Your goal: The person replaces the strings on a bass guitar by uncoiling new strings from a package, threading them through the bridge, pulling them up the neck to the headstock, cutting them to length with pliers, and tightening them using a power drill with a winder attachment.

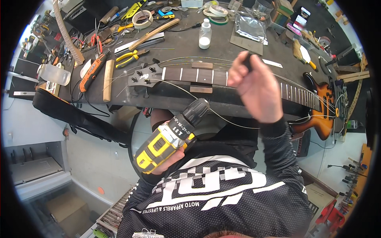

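Observation:
My left hand [170, 160] is wrapped round the grip of a yellow and black cordless drill [156, 146], its chuck pointing up toward the bench edge. Raised over the guitar neck, my right hand [258, 87] has its fingers curled round a small black piece [247, 62] whose kind I cannot make out. Beneath it lies a sunburst bass guitar [319, 119], its dark fretboard [178, 74] running left to a grey headstock [139, 80]. Loose strings [230, 122] bow away from the neck on both sides. Wooden blocks [201, 90] sit at the neck's edges.
Left on the dark bench [174, 51] are yellow pliers [129, 58], an orange-black power tool [93, 71] and a wooden stick [108, 81]. A spray bottle [204, 35] stands behind the neck. Farther back are tape rolls [142, 19] and a plastic bag [251, 27]. A black case [75, 113] hangs at left.

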`<control>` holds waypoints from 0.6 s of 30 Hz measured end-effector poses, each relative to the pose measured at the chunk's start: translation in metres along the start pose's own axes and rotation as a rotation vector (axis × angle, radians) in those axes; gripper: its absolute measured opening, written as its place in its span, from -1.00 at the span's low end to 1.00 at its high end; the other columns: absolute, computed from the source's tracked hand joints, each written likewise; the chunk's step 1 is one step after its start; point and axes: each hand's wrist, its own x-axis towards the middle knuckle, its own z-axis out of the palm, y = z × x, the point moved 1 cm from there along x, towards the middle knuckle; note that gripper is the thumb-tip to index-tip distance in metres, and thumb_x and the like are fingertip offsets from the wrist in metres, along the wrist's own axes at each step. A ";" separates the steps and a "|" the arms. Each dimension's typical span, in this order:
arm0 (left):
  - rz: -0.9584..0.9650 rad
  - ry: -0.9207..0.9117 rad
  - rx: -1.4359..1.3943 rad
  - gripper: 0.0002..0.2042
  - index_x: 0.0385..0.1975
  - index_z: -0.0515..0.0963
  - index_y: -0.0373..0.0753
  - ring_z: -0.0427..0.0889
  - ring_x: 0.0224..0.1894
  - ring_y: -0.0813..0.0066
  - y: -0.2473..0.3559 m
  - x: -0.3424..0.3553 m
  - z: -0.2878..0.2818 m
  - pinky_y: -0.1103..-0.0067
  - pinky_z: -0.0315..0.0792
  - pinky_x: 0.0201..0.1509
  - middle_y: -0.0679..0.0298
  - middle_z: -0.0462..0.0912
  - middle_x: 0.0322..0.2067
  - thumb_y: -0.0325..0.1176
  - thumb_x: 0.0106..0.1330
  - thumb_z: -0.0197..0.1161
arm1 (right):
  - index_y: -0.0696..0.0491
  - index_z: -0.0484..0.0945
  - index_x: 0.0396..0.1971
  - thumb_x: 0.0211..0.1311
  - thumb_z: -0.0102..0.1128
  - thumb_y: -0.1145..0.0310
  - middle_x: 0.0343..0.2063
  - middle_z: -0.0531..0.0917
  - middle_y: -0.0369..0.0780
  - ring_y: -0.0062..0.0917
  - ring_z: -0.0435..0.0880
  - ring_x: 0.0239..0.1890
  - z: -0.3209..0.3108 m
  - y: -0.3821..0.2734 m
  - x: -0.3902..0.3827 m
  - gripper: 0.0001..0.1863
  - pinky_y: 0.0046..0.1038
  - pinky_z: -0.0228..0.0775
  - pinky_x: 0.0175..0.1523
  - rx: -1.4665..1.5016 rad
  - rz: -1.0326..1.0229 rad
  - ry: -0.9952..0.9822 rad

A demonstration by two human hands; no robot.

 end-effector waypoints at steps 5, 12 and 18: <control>-0.002 -0.020 0.168 -0.11 0.51 0.34 -0.36 0.65 0.21 0.41 -0.011 0.006 0.005 0.46 0.50 0.34 0.14 0.65 0.25 -0.29 0.22 0.72 | 0.02 0.47 0.03 0.79 -0.21 -0.14 -0.18 0.63 -0.22 -0.28 0.71 0.05 0.055 0.052 -0.009 -0.50 -0.17 0.54 0.25 0.145 0.050 0.114; 0.101 0.107 0.170 -0.06 0.51 0.31 -0.41 0.64 0.30 0.33 -0.022 0.005 0.027 0.42 0.50 0.42 0.09 0.60 0.30 -0.27 0.19 0.74 | -0.02 0.39 -0.01 0.81 -0.38 -0.16 -0.15 0.55 -0.19 -0.28 0.67 -0.02 0.076 0.063 -0.023 -0.48 -0.11 0.58 0.20 0.236 0.075 0.095; 0.187 0.118 0.347 -0.07 0.54 0.26 -0.41 0.65 0.25 0.34 -0.020 0.007 0.032 0.43 0.54 0.36 0.08 0.57 0.30 -0.40 0.19 0.68 | 0.00 0.39 -0.01 0.80 -0.33 -0.17 -0.14 0.56 -0.19 -0.30 0.72 -0.02 0.076 0.072 -0.032 -0.49 -0.14 0.64 0.19 0.193 0.007 0.150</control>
